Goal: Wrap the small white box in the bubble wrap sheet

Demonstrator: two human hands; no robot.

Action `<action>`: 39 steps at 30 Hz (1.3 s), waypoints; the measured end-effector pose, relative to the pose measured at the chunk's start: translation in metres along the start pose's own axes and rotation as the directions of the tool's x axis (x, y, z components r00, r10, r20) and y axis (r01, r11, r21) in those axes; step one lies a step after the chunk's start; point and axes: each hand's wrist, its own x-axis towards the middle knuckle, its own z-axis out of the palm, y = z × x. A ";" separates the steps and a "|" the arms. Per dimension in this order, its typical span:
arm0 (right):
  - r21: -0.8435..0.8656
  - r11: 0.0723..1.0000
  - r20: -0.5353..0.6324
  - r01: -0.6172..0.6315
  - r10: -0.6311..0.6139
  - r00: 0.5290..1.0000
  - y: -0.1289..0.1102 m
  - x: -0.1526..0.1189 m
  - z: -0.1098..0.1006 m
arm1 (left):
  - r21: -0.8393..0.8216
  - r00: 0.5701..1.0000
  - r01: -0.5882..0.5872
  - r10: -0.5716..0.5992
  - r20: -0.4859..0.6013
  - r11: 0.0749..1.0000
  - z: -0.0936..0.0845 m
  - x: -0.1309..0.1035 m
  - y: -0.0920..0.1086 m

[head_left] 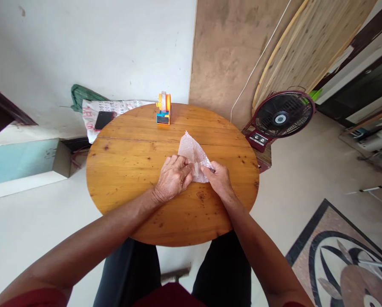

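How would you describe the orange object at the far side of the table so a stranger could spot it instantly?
Start at the round wooden table. At its far edge, beyond both hands and the clear plastic wrap they hold, stands a small tape dispenser. It stands alone there, and it is the only bright thing on the table: an orange wheel on a blue base.

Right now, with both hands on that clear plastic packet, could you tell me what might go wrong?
1. The thin plastic packet is pinched between the left hand and right hand; a hard pull could tear it.
2. The tape dispenser stands near the far edge of the round table; a push outward might knock it off.
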 end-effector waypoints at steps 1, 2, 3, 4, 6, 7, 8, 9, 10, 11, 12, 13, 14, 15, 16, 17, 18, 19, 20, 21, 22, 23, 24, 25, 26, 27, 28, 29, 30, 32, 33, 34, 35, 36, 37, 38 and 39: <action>0.056 0.998 0.005 -0.006 0.006 1.000 -0.001 -0.001 0.000 | -0.002 1.000 -0.005 0.005 0.001 1.000 0.000 0.000 0.000; 0.124 0.992 0.018 -0.017 0.015 1.000 -0.002 -0.001 0.001 | -0.005 1.000 -0.008 0.008 0.005 1.000 0.000 0.000 0.000; 0.198 0.980 0.038 -0.033 0.026 0.999 -0.004 -0.002 0.001 | -0.010 1.000 -0.010 0.011 0.009 1.000 0.000 0.000 0.000; 0.271 0.961 0.062 -0.056 0.041 0.997 -0.006 -0.002 0.001 | -0.015 1.000 -0.011 0.011 0.013 1.000 0.000 0.000 -0.001; 0.387 0.915 0.112 -0.117 0.080 0.990 -0.012 -0.003 0.000 | -0.020 1.000 -0.008 0.009 0.020 1.000 0.000 0.000 -0.001; 0.424 0.894 0.135 -0.147 0.098 0.986 -0.015 -0.004 0.000 | -0.019 1.000 -0.009 0.010 0.022 1.000 0.000 0.000 -0.001; 0.449 0.877 0.153 -0.172 0.114 0.982 -0.018 -0.004 -0.001 | -0.018 1.000 -0.012 0.012 0.023 1.000 -0.001 0.001 -0.002; 0.464 0.865 0.167 -0.192 0.128 0.978 -0.022 -0.004 -0.002 | -0.016 1.000 -0.016 0.016 0.024 1.000 -0.001 0.001 -0.002; 0.470 0.858 0.181 -0.207 0.136 0.974 -0.025 -0.003 -0.003 | -0.016 0.999 -0.019 0.020 0.028 1.000 -0.001 0.001 -0.002; 0.470 0.855 0.197 -0.217 0.138 0.971 -0.028 -0.002 -0.003 | -0.018 0.999 -0.022 0.023 0.035 1.000 -0.001 0.001 -0.002; 0.465 0.857 0.215 -0.223 0.135 0.967 -0.030 -0.001 -0.004 | -0.022 0.999 -0.021 0.022 0.043 1.000 -0.002 0.001 -0.002; 0.454 0.862 0.236 -0.226 0.128 0.963 -0.033 0.001 -0.004 | -0.027 0.999 -0.015 0.017 0.052 1.000 -0.002 0.001 -0.002; 0.442 0.868 0.257 -0.226 0.119 0.959 -0.035 0.003 -0.003 | -0.033 0.998 -0.005 0.007 0.058 0.999 -0.001 0.001 -0.002; 0.428 0.875 0.277 -0.224 0.109 0.955 -0.038 0.005 -0.002 | -0.042 0.998 0.006 -0.004 0.061 0.999 -0.001 0.001 -0.003; 0.412 0.883 0.294 -0.223 0.103 0.950 -0.040 0.008 -0.001 | -0.055 0.998 0.019 -0.015 0.063 0.998 -0.001 0.001 -0.003; 0.394 0.891 0.306 -0.225 0.103 0.947 -0.041 0.010 0.000 | -0.072 0.998 0.031 -0.027 0.063 0.997 0.000 0.001 -0.003; 0.375 0.899 0.314 -0.227 0.107 0.943 -0.043 0.012 0.001 | -0.094 0.997 0.043 -0.038 0.063 0.995 0.001 0.001 -0.003; 0.356 0.906 0.319 -0.230 0.114 0.941 -0.044 0.013 0.001 | -0.118 0.997 0.055 -0.047 0.066 0.991 0.001 0.000 -0.004; 0.340 0.910 0.328 -0.236 0.121 0.937 -0.046 0.014 0.000 | -0.145 0.996 0.067 -0.058 0.069 0.987 0.001 0.000 -0.004; 0.331 0.911 0.339 -0.244 0.126 0.932 -0.047 0.014 -0.002 | -0.174 0.995 0.080 -0.069 0.068 0.981 0.001 0.000 -0.004; 0.331 0.908 0.354 -0.255 0.131 0.926 -0.048 0.013 -0.004 | -0.208 0.995 0.089 -0.077 0.064 0.974 0.001 0.000 -0.004; 0.337 0.903 0.370 -0.266 0.133 0.920 -0.050 0.012 -0.006 | -0.246 0.995 0.097 -0.086 0.058 0.964 0.000 0.000 -0.004; 0.347 0.896 0.383 -0.278 0.135 0.914 -0.051 0.011 -0.009 | -0.285 0.994 0.107 -0.096 0.053 0.953 -0.001 0.000 -0.004; 0.358 0.889 0.391 -0.287 0.136 0.910 -0.052 0.009 -0.011 | -0.323 0.993 0.120 -0.110 0.049 0.939 -0.002 0.000 -0.004; 0.367 0.883 0.395 -0.292 0.135 0.909 -0.052 0.007 -0.014 | -0.358 0.990 0.139 -0.131 0.047 0.923 -0.003 -0.001 -0.004; 0.374 0.881 0.396 -0.291 0.133 0.909 -0.053 0.006 -0.015 | -0.391 0.987 0.163 -0.157 0.048 0.906 -0.004 -0.001 -0.004; 0.378 0.880 0.398 -0.288 0.127 0.909 -0.054 0.004 -0.017 | -0.420 0.981 0.189 -0.187 0.047 0.887 -0.005 -0.001 -0.004; 0.381 0.880 0.400 -0.283 0.119 0.909 -0.054 0.003 -0.017 | -0.445 0.976 0.209 -0.212 0.043 0.871 -0.006 -0.001 -0.005; 0.383 0.882 0.402 -0.275 0.109 0.909 -0.054 0.002 -0.018 | -0.465 0.974 0.214 -0.225 0.033 0.859 -0.005 -0.001 -0.005; 0.381 0.889 0.410 -0.254 0.084 0.908 -0.053 0.001 -0.017 | -0.489 0.978 0.179 -0.210 -0.010 0.854 -0.004 -0.002 -0.007; 0.376 0.894 0.415 -0.242 0.070 0.907 -0.053 0.001 -0.017 | -0.492 0.982 0.148 -0.188 -0.032 0.858 -0.002 -0.002 -0.008; 0.372 0.900 0.419 -0.227 0.055 0.906 -0.052 0.000 -0.016 | -0.491 0.985 0.119 -0.166 -0.052 0.863 -0.001 -0.002 -0.009; 0.372 0.904 0.419 -0.211 0.040 0.907 -0.050 -0.001 -0.015 | -0.487 0.987 0.096 -0.145 -0.065 0.868 0.000 -0.002 -0.010; 0.376 0.905 0.413 -0.197 0.026 0.910 -0.049 -0.002 -0.014 | -0.477 0.989 0.082 -0.130 -0.068 0.875 0.000 -0.003 -0.011; 0.386 0.904 0.398 -0.183 0.016 0.917 -0.047 -0.003 -0.012 | -0.463 0.991 0.074 -0.117 -0.065 0.883 0.000 -0.003 -0.011; 0.396 0.902 0.375 -0.172 0.012 0.927 -0.045 -0.003 -0.010 | -0.446 0.992 0.072 -0.109 -0.056 0.892 0.000 -0.003 -0.011; 0.402 0.901 0.351 -0.160 0.010 0.936 -0.042 -0.004 -0.007 | -0.429 0.994 0.075 -0.104 -0.045 0.900 -0.001 -0.003 -0.011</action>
